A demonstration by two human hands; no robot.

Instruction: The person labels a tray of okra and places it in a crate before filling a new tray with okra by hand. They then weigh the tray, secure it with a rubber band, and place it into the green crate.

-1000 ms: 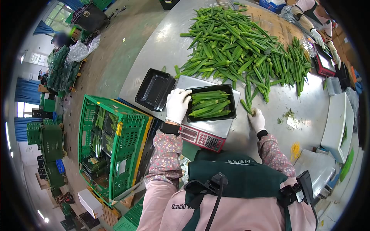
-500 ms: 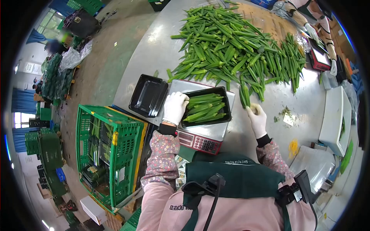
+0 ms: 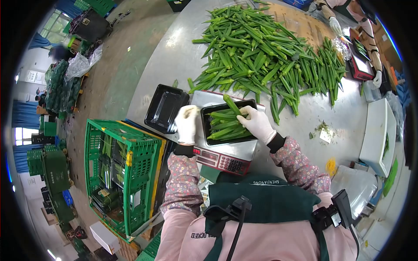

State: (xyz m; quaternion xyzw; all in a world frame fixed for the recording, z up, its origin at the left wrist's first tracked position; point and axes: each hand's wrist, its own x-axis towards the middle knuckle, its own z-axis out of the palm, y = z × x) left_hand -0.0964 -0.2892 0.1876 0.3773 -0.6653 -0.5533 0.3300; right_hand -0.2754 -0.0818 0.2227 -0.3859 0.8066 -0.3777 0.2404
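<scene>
A black tray of okra pods rests on the silver scale, whose red-edged keypad faces me. Over the tray's right part, my right hand, white-gloved, pinches an okra pod that slants up past the tray's far edge. My left hand, also gloved, is at the scale's left side with its fingers curled together; whether anything is in them is too small to tell. An empty black tray lies just left of it. Beyond the scale spreads a large okra pile.
Left of the table stands a green crate holding packed trays. A white bin is at the right. Across the table, a co-worker's gloved hands are near another red scale. Scraps and a white label lie right of my hands.
My right hand has moved left from the pile's edge to the tray, bringing a pod. My left hand has shifted left, off the tray's edge. The co-worker's hand has moved up and left.
</scene>
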